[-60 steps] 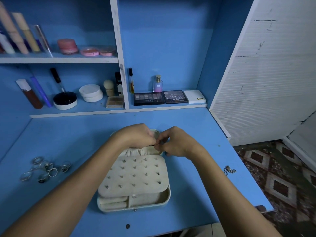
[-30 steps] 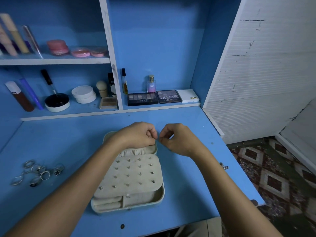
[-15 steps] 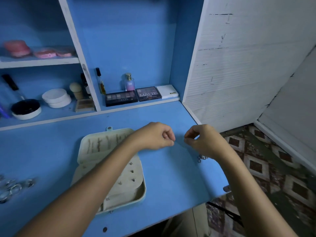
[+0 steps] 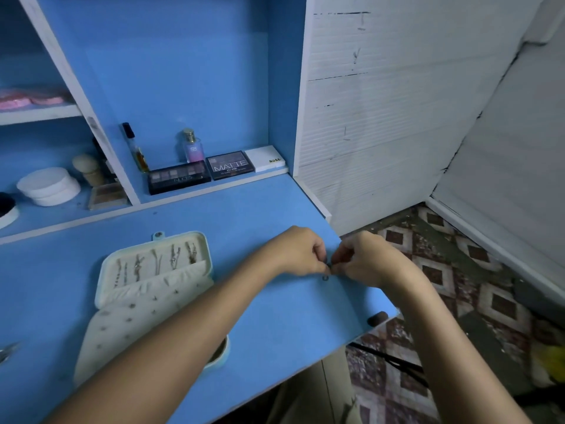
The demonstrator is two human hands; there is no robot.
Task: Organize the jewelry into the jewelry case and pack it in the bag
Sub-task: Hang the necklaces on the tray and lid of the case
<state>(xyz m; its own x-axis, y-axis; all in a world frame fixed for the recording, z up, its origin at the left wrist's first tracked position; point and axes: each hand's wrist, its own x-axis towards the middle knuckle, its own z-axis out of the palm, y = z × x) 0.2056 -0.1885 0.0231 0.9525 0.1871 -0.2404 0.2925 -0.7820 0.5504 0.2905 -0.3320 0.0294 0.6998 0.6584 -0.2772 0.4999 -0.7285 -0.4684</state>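
The cream jewelry case (image 4: 159,289) lies open on the blue desk (image 4: 269,316), its lid holding several hanging chains and its panel studded with earrings. To its right, near the desk's right edge, my left hand (image 4: 301,252) and my right hand (image 4: 360,261) meet fingertip to fingertip and pinch a small dark chain (image 4: 326,275), part of which dangles onto the desk. My left forearm crosses over the case's lower right corner. At the far left edge, a sliver of the loose rings (image 4: 6,351) shows.
Shelves behind hold eyeshadow palettes (image 4: 180,177), a perfume bottle (image 4: 192,146), white compacts (image 4: 49,185) and a brush. A white wall panel (image 4: 382,117) stands right of the desk. Patterned floor (image 4: 458,286) lies beyond the desk's right edge, where a dark knob (image 4: 377,319) sits.
Both hands have left the case lid and moved right to the small chain near the desk edge, now pinching it. The view swung right, pushing the rings nearly out of frame.
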